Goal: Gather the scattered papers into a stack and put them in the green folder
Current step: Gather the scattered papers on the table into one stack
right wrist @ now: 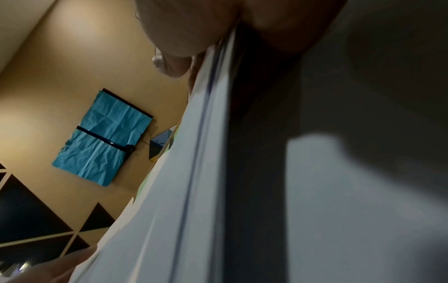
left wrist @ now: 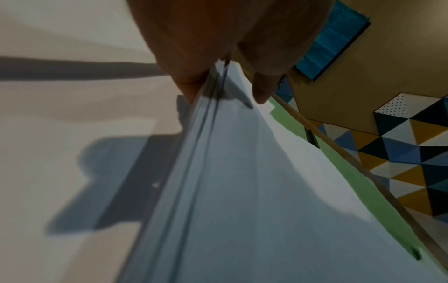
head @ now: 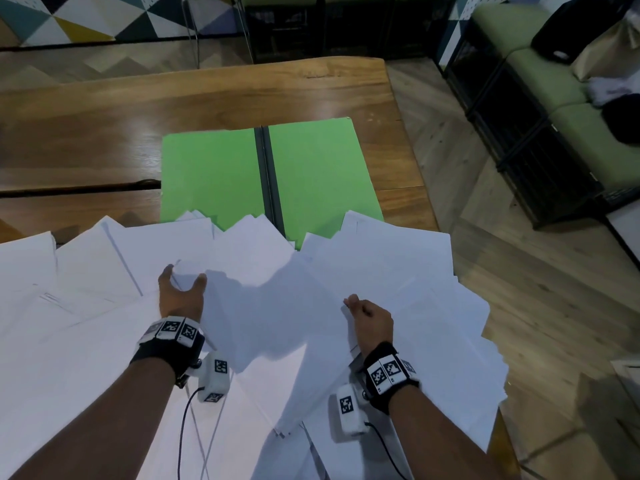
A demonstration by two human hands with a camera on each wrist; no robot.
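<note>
Many white papers (head: 86, 306) lie fanned across the near part of the wooden table (head: 104, 133). Beyond them the green folder (head: 214, 174) lies open and flat, its near edge covered by sheets. Between my hands is a bundle of papers (head: 277, 306), slightly lifted and in shadow. My left hand (head: 183, 282) grips its left edge, thumb on one side and fingers on the other. My right hand (head: 360, 308) pinches its right edge. The left wrist view shows my left hand (left wrist: 225, 92) on the bundle's edge (left wrist: 206, 172). In the right wrist view my right hand (right wrist: 225, 47) clamps the layered edge (right wrist: 194, 191).
The table's right edge (head: 408, 168) is close, and several sheets (head: 485, 358) overhang it above the wood floor. A green bench (head: 540, 67) with dark bags stands at the far right. Thin cables (head: 183, 427) hang from my left wrist camera over the papers.
</note>
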